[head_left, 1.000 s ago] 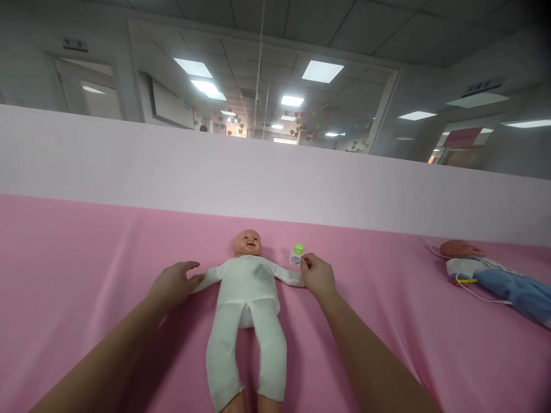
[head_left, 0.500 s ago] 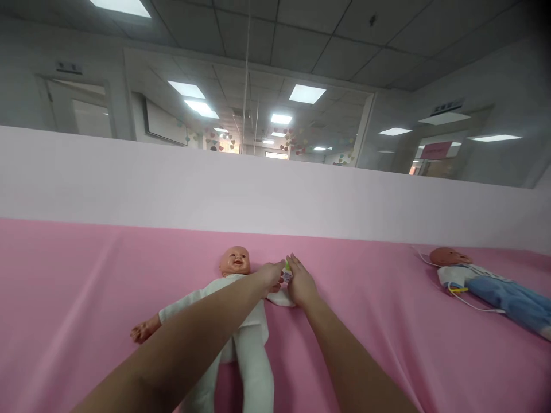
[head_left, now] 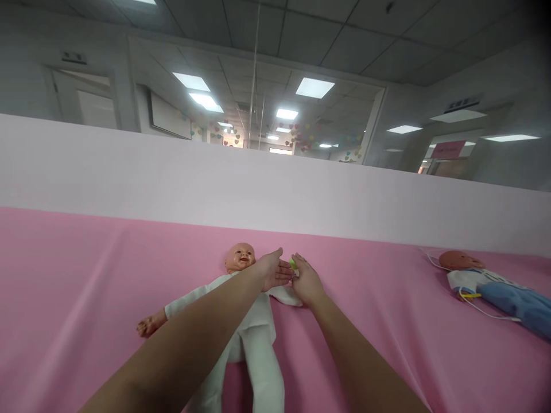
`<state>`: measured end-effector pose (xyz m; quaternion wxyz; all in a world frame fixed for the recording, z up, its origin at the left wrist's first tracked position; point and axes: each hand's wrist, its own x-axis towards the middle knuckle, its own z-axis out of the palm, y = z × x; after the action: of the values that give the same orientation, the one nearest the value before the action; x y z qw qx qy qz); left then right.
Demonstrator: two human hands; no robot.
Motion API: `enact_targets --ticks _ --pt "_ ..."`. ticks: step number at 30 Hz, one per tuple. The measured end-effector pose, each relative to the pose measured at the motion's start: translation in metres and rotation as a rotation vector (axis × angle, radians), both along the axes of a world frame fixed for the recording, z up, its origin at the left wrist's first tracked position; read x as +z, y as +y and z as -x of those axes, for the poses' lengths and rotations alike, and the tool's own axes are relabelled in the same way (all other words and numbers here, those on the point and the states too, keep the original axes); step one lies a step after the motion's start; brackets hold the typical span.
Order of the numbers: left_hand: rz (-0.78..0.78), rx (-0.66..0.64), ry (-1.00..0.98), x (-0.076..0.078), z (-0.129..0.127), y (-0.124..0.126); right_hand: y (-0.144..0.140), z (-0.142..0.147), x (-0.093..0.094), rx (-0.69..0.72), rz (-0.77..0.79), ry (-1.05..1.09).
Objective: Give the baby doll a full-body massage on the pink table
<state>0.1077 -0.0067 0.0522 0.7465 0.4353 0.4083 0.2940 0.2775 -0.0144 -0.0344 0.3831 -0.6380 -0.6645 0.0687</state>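
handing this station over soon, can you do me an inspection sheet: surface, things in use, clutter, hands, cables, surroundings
Surface: pink cover, creased.
Things in use: white-clothed doll, face up, partly behind the left forearm; green-capped bottle, mostly hidden.
Clutter: second doll in blue and white, lying apart at the right.
Hands: left hand open beside the bottle; right hand at its other side, grip unclear.
Cables: thin white cord at the second doll.
Surroundings: white panel behind; ceiling lights on.
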Motion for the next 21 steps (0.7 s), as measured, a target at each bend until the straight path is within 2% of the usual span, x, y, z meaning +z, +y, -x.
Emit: enact_targets --ticks 3,6,7,10,13,15,18,21 --pt "0.01 0.044 -0.087 0.01 0.04 -0.014 -0.002 -0.001 0.005 -0.026 0.01 -0.042" --pt "0.04 0.164 -0.159 0.008 0.078 -0.037 -0.013 0.011 0.02 0.003 -0.077 -0.045" --pt "0.05 0.204 -0.196 0.005 0.089 -0.045 -0.021 0.02 0.028 0.052 -0.131 -0.041" --pt "0.069 0.33 -0.366 -0.011 0.114 -0.066 -0.058 0.067 0.052 0.348 -0.214 -0.064" --pt "0.084 0.397 -0.546 -0.027 0.126 -0.077 -0.101 0.124 0.066 0.672 -0.132 -0.133" --pt "0.123 0.393 -0.636 -0.032 0.128 -0.08 -0.122 0.151 0.067 0.815 -0.023 -0.2" --pt "0.172 0.397 -0.727 -0.034 0.125 -0.082 -0.132 0.166 0.065 0.824 0.109 -0.273" --pt "0.19 0.419 -0.758 -0.031 0.122 -0.083 -0.126 0.16 0.067 0.744 0.172 -0.33"
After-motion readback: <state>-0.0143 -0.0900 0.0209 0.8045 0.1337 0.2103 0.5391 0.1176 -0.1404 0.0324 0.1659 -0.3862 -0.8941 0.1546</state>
